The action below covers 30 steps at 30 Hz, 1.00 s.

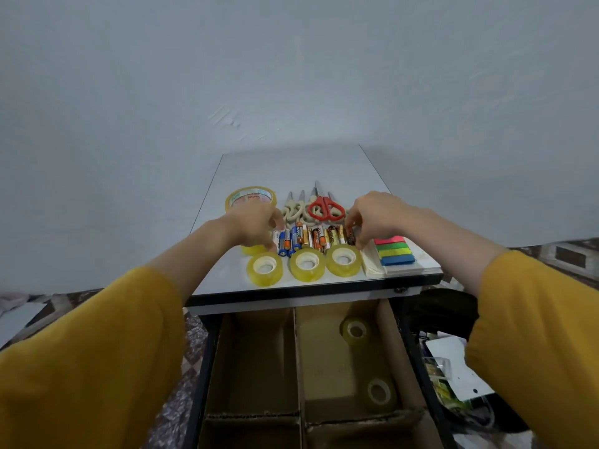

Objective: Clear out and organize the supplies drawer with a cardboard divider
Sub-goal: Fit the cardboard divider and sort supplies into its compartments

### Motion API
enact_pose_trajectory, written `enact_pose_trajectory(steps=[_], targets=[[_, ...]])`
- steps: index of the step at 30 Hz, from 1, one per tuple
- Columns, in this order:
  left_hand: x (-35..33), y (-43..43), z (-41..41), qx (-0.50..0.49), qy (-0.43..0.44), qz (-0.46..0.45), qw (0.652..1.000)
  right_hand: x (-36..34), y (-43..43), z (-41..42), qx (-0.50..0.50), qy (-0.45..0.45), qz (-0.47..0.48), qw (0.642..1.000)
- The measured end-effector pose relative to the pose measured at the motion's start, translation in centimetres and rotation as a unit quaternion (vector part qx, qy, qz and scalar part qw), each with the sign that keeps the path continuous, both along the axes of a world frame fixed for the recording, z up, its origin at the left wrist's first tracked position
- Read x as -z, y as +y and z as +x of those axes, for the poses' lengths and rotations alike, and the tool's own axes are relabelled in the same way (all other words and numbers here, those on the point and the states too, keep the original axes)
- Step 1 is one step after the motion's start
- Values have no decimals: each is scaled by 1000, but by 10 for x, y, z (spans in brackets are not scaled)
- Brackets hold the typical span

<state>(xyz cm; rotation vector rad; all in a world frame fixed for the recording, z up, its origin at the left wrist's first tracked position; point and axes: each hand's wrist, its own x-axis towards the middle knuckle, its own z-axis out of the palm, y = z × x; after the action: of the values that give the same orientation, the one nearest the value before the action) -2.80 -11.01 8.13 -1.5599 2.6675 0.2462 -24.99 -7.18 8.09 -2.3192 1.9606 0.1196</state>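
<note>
A row of several batteries [308, 238] lies on the white tabletop [291, 166]. My left hand [256, 226] curls its fingers against the row's left end, partly covering a yellow tape roll [252, 250]. My right hand [376, 218] pinches the batteries at the right end. Three small tape rolls [307, 264] stand in front of the row. Below the table, the open drawer [406, 348] holds a cardboard divider [296, 351]. Its right rear compartment holds two tape rolls [355, 330].
Behind the batteries lie a large tape roll [251, 197], cream scissors [293, 210] and red scissors [325, 207]. Coloured sticky flags [393, 251] on a white pad sit at the table's right front corner. A dark bag [444, 306] and clutter [453, 367] lie right of the drawer.
</note>
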Motion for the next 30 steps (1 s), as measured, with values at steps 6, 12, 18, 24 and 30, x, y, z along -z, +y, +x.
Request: enact_pose_trajectory(steps=[6,12,18,24,30], targets=[[3,-3,-2,6,-4,11,1000,-1,-3,2,4,0,11,1000],[3,-4,-3,4,9,20,1000,1,-5,4,5,5,10,1000],[7,-3,0,11,24,8,1000,0,-4,6,6,1,16,1000],[7,-3,3,18,34,-18,999,1,-6,8,9,5,20,1000],[2,-3,4,20,52,-48,997,2,-8,7,20,-21,16,999]])
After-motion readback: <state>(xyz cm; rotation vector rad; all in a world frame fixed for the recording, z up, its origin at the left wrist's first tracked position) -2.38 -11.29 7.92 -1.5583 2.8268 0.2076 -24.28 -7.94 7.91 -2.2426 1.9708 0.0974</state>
